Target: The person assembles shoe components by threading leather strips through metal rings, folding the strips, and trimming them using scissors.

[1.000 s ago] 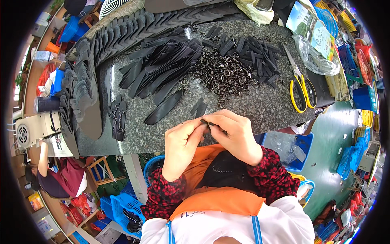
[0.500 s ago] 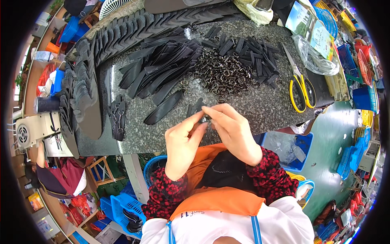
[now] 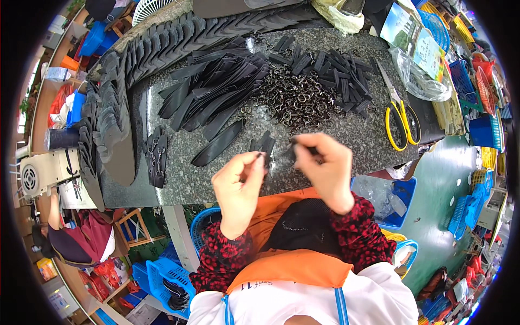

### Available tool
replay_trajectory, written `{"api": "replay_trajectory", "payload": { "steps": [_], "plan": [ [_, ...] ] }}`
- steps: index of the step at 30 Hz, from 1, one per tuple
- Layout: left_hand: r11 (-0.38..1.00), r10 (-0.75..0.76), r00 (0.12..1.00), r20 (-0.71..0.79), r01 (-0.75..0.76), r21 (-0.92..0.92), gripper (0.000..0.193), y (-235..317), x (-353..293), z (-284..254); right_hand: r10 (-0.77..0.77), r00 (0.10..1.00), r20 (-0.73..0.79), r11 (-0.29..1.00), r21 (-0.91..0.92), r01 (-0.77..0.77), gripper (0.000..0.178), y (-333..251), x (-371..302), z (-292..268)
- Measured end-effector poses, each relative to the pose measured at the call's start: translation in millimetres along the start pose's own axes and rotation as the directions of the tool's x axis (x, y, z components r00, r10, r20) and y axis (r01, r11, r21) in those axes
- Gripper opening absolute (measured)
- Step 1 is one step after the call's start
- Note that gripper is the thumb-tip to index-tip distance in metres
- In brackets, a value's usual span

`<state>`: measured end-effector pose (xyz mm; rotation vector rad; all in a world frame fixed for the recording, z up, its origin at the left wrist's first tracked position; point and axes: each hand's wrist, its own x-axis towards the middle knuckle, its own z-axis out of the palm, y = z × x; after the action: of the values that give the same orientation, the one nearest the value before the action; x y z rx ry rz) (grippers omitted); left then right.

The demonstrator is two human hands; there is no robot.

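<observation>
My left hand point(image 3: 238, 187) is closed in a pinch above the near edge of the stone tabletop; whatever lies between its fingertips is too small to make out. To its right, my right hand point(image 3: 327, 168) has finger and thumb drawn together on a small dark piece point(image 3: 291, 152), smeared by motion. Just beyond my left fingertips lie a few short black strips point(image 3: 264, 142). Farther off is a heap of metal clasps and rings point(image 3: 300, 97), between long black pointed straps point(image 3: 211, 89) and a pile of short black strips point(image 3: 346, 78).
Yellow-handled scissors point(image 3: 402, 122) lie at the right of the granite table point(image 3: 211, 181). Black straps with metal clasps point(image 3: 157, 160) are stacked at the left. Overlapping dark sole-shaped pieces point(image 3: 116, 146) line the left and far edges. A blue bin point(image 3: 403, 197) stands below at the right.
My hands, together half a second ago, have come apart. The right has moved right with the dark piece; the left has shifted slightly left.
</observation>
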<state>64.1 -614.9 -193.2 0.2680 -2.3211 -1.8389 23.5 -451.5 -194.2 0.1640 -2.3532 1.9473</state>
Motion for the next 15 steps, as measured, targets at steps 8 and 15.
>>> {"api": "replay_trajectory", "payload": {
  "steps": [8, 15],
  "plan": [
    [0.999, -0.002, 0.999, 0.039, 0.000, 0.047, 0.016, 11, -4, 9, -0.364, 0.912, 0.190, 0.892, -0.211, 0.400, 0.022, 1, -5, 4],
    [0.994, 0.032, 0.991, 0.134, -0.045, 0.097, 0.017, 9, -3, 3, -0.373, 0.892, 0.254, 0.876, -0.220, 0.429, 0.024, -4, -8, 1]
  ]
}}
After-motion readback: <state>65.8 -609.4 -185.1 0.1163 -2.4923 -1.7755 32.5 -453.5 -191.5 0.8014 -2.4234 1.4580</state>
